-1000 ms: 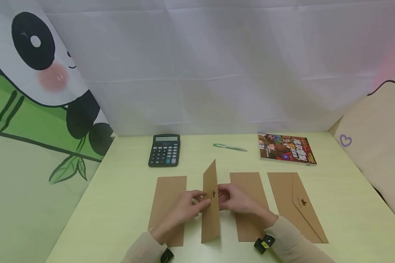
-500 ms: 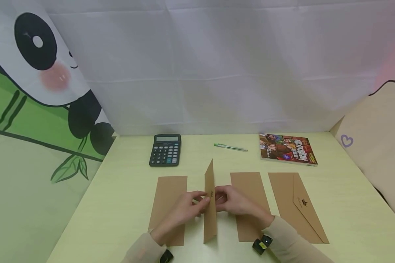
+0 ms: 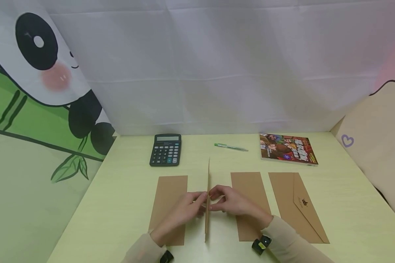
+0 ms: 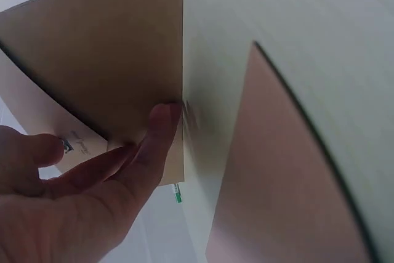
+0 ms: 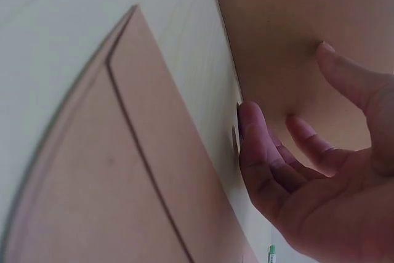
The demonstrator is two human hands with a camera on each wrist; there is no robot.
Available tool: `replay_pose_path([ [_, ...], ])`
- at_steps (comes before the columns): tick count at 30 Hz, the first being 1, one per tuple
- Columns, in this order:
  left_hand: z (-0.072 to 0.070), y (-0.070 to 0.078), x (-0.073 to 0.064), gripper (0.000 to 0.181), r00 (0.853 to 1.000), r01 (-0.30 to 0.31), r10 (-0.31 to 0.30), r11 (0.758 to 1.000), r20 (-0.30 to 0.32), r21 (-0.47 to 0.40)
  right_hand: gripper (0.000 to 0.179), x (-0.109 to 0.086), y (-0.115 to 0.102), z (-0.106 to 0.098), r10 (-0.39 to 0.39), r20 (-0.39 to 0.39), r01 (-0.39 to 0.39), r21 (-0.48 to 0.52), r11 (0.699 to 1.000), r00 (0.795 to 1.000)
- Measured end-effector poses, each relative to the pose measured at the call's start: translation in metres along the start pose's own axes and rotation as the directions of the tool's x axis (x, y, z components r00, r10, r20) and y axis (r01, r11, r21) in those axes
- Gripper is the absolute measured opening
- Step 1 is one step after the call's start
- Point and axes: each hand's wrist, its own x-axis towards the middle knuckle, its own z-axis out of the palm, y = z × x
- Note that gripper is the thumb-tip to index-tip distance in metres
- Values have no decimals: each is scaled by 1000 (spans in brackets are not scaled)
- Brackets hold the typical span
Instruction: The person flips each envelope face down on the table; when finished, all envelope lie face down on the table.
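One brown envelope (image 3: 207,197), held upright on its long edge at the middle of the counter (image 3: 125,190), seen edge-on from the head view so that it shows as a thin line running away from the person. Left hand (image 3: 187,210) on its left face, fingers (image 4: 157,133) curled against the paper with the thumb near a small printed mark; right hand (image 3: 232,202) on its right face, fingers (image 5: 258,146) bent round the near edge. Both hands grip the envelope between them. Flat envelope, left (image 3: 169,208), lying just beside the upright one, partly under the left forearm. Flat envelope, right (image 3: 250,190), lying just beside on the other side, partly under the right wrist. Fourth envelope (image 3: 296,206), further right, flap side up with a small dark emblem on the flap. Black calculator (image 3: 165,149), at the back left of the counter. Green pen (image 3: 231,147), at the back centre, lying crosswise. Colourful book (image 3: 287,149), at the back right, flat. Beige sleeves on both forearms, each with a small dark device at the wrist. White cloth backdrop behind; panda-and-bamboo panel on the left; beige panel with a purple heart on the right.
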Motion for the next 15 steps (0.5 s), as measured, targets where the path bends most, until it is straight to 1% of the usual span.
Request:
replay_pose_path([
  [3, 1, 1, 0, 52, 1000, -5, 5, 1000, 2, -17, 41, 0, 1, 0, 2, -10, -2, -16, 1000, 1000],
  [7, 1, 3, -2, 55, 1000, -19, 19, 1000, -10, -24, 43, 0, 2, 1, 1, -16, -1, -23, 1000, 1000],
  [13, 1, 12, -4, 68, 998, 15, -16, 1000, -53, -14, 45, -2, -1, 1, 7, -11, -7, 10, 1000, 1000],
  [15, 1, 13, -4, 71, 997, 21, -20, 1000, -71, 10, 46, -3, -3, 1, 10, -14, -9, 21, 1000, 1000],
])
